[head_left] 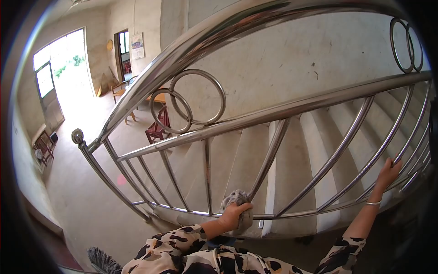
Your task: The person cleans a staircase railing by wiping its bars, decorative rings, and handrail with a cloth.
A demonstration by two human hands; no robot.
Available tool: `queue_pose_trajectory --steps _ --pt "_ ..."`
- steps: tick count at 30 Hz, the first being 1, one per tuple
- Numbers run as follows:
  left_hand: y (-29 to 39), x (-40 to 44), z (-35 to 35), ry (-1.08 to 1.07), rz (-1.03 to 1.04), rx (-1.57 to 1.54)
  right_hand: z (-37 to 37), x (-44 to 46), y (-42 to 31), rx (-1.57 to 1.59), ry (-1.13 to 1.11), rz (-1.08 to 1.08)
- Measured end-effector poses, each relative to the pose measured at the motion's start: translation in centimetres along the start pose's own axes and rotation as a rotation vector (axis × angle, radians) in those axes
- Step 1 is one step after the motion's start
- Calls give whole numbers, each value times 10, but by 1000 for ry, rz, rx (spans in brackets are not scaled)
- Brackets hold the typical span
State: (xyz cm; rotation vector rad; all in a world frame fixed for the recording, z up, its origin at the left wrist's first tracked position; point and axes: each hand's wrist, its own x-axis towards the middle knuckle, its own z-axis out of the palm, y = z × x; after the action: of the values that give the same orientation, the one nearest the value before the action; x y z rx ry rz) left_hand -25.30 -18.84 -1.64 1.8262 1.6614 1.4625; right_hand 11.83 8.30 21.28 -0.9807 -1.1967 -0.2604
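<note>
My left hand [234, 216] is closed on a bunched grey cloth [238, 197], pressed against the foot of a metal baluster [269, 160] near the bottom rail [292, 214]. Part of the cloth hangs below my fingers. Farther right, my right hand [389, 172], with a bangle [373, 202] on the wrist, is wrapped round another baluster [412, 133]. Both balusters belong to a shiny stair railing with a thick curved handrail [182, 48], a middle rail [255, 112] and paired metal rings [198, 97].
Concrete steps [292, 171] rise to the right behind the railing. A round-topped newel post [78, 136] ends it at the left. Beyond are a dark red chair [158, 125], a wooden chair [119, 90] and an open doorway [73, 73]. A grey fluffy duster head [104, 260] shows at lower left.
</note>
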Motion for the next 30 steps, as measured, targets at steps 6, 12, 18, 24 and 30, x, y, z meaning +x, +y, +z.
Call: queue_pose_trajectory --steps 6,12,18,24,30 --pt "44 36 -32 17 124 -41 2 4 13 -31 -4 13" --pt "164 108 -87 193 375 -298 3 5 10 -28 -3 -8" --pt "85 73 -35 184 309 -11 -3 5 8 -116 -39 15" --pt "-6 -1 -22 -31 -91 153 1 10 27 -74 -38 -6" --pt "100 14 -114 488 -46 -499 -1 14 36 -153 -40 -56"
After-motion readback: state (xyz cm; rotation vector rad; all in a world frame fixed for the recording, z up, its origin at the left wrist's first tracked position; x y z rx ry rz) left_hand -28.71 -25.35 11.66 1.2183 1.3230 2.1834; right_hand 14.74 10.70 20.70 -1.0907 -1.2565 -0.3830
